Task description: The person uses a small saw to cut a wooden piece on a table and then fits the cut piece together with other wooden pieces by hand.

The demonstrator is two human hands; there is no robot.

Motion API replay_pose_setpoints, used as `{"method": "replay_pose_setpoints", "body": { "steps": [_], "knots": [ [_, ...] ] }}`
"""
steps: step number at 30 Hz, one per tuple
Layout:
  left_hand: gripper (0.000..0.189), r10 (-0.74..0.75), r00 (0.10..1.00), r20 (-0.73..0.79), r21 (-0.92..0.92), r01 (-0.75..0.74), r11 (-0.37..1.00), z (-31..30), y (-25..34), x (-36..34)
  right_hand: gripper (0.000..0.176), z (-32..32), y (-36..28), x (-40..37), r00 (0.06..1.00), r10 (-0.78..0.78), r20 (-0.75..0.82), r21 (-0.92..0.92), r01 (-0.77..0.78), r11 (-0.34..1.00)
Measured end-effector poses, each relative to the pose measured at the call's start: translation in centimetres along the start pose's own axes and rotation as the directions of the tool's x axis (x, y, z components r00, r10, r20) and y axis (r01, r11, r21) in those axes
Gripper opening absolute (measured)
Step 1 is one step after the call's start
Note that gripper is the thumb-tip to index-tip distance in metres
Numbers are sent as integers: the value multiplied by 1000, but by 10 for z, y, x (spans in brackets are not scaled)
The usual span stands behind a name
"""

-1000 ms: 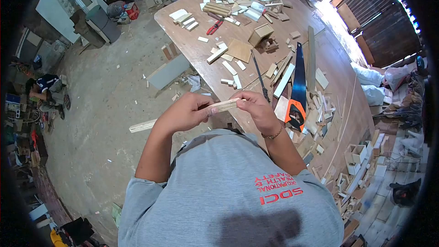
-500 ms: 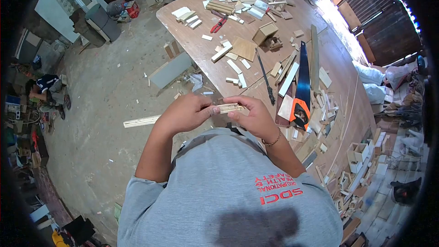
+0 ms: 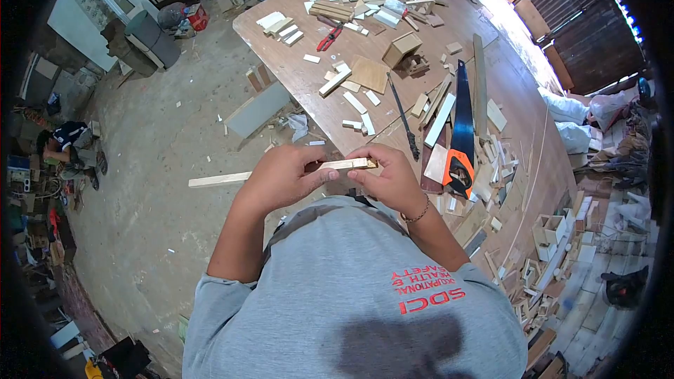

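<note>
Head view: left hand (image 3: 281,175) is gripping a wood strip (image 3: 219,180) partway along, apparently carrying its weight, since the left end is sticking out unsupported. Right hand (image 3: 390,180) is loosely holding the other end, probably steadying it. Saw (image 3: 462,116) is lying on the table (image 3: 284,63), beyond and right of the right hand.

Daylight glare upper right, fisheye-curved edges, corners seemingly dim.

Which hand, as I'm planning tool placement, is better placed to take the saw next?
The right hand, I'd judge: it is nearer the saw handle, while the left hand grips the strip and could probably hold it alone.
</note>
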State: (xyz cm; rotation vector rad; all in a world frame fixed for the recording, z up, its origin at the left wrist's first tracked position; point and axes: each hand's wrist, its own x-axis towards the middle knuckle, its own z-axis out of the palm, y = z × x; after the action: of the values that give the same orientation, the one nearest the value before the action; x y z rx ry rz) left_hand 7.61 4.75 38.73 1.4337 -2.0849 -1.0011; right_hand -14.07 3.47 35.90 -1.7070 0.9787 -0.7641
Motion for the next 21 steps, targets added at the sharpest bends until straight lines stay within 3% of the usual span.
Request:
{"method": "replay_pose_setpoints", "body": {
  "steps": [6,11,13,15,17,19,21],
  "knots": [
    [33,42,999,5,-49,-42,998,16,-2,14,23,-10,7,-2,999,-13,-40,5,13,1000],
    [35,20,998,55,0,-20,1000,27,2,29,25,-25,17,-6,997,67,-32,32,-66,997],
    [36,23,998,58,-2,-23,1000,34,2,36,27,-35,22,-7,999,32,-34,-29,-33,999],
    [38,-74,995,63,33,72,997,41,3,41,29,-48,29,-9,1000,-4,-28,-93,2,996],
    [39,-99,994,45,26,98,995,48,0,45,38,-62,41,-12,998,-8,-56,-22,7,1000],
    [41,-141,990,28,22,140,990,52,2,48,41,-76,49,-16,999,34,-18,-47,-35,998],
    [41,-200,977,67,8,200,980,54,8,48,39,-80,54,-18,989,136,55,51,-139,989]
  ]
}}
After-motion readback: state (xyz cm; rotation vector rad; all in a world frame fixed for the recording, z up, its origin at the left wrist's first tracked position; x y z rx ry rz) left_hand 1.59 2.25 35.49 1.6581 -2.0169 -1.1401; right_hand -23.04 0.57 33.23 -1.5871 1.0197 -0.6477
